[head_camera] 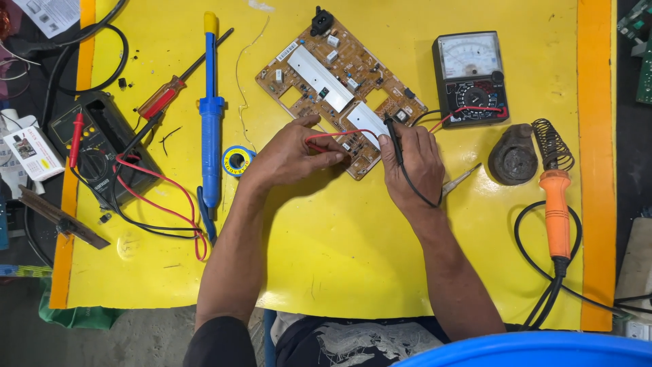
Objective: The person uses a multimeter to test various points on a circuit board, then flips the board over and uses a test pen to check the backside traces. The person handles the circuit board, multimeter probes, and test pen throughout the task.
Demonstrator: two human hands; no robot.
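head view — yellow mat (339,272) with orange borders, bare in its lower half; tools crowd the upper part. circuit board (339,85) lies tilted at upper centre. left hand (288,156) at the board's lower edge, fingers pinched shut on the red probe (333,136). right hand (411,160) just beside it, fingers closed round the black probe (392,136), tip on the board. analog meter (470,78) to the right; soldering iron (557,204) near the right border; blue desoldering pump (211,115) to the left.
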